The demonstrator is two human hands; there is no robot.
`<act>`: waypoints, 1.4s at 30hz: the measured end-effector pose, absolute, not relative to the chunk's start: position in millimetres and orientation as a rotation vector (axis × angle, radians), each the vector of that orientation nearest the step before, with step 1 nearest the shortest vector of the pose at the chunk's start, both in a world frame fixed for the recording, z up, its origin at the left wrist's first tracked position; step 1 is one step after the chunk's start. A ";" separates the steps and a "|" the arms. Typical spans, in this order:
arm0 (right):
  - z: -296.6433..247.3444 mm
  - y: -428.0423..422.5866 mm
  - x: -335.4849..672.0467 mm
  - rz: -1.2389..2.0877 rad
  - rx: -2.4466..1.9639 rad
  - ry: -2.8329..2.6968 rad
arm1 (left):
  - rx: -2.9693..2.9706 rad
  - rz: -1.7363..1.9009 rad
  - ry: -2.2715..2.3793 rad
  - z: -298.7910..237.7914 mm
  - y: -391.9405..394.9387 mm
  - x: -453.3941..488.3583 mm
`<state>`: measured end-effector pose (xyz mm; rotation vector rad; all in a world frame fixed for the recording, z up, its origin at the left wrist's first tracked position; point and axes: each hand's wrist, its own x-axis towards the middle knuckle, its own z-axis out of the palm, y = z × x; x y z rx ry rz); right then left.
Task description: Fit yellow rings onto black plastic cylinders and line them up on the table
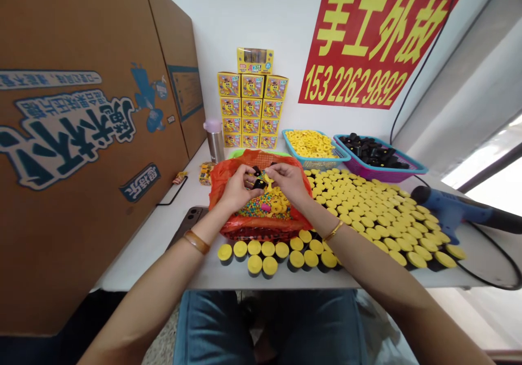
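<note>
Left hand [238,189] pinches black cap [258,184], right hand [289,181] pinches yellow piece [269,182], close together mid-frame over orange bag [265,228]; a slip prob. drops either into the candy [253,209].

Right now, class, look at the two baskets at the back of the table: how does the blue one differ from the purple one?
The blue basket holds yellow rings; the purple basket holds black pieces. The blue basket sits to the left, beside the stacked yellow boxes; the purple basket sits to its right. Both are shallow plastic baskets, side by side behind the yellow-capped pieces.
</note>
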<state>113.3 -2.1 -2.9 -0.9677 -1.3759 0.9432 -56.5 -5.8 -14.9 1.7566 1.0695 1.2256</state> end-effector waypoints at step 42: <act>-2.7 -12.5 115.5 1.897 -0.897 -1.281 | 1.677 1.185 0.812 7.0 -18.2 -40.9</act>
